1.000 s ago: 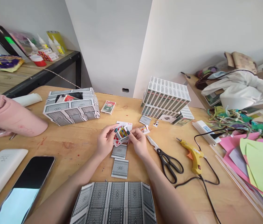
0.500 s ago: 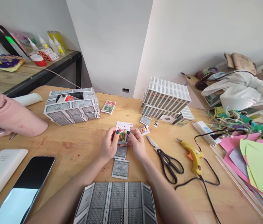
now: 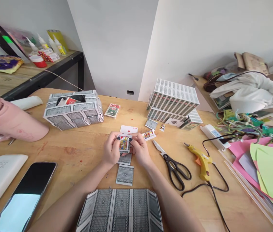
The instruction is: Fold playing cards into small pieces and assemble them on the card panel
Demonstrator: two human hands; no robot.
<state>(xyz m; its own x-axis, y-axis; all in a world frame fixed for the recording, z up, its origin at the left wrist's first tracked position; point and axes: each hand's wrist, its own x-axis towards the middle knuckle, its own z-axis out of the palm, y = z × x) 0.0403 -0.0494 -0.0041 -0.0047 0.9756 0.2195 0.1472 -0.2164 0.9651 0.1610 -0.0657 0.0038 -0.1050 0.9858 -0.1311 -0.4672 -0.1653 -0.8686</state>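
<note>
Between my two hands is a playing card (image 3: 124, 144), face up, with a red heart and a court figure on it. My left hand (image 3: 111, 149) grips its left side with the thumb on top. On its right side my right hand (image 3: 138, 149) pinches the edge. Just beyond my fingers lies a red diamond card (image 3: 129, 130). A court card (image 3: 149, 135) rests right of my right hand. Below the hands are grey patterned card pieces (image 3: 125, 175), backs up. Nearest me stands a structure covered in card backs (image 3: 122, 209).
Black-handled scissors (image 3: 175, 170) and a yellow glue gun (image 3: 203, 162) with its cord lie at right. Stacked card boxes (image 3: 175, 96) stand at the back. A card-covered box (image 3: 75, 111), pink bottle (image 3: 15, 119), phone (image 3: 25, 196) and white power bank (image 3: 2, 180) are at left.
Both hands have shifted slightly left with the held card, which now looks tilted. More of the diamond card behind them shows.
</note>
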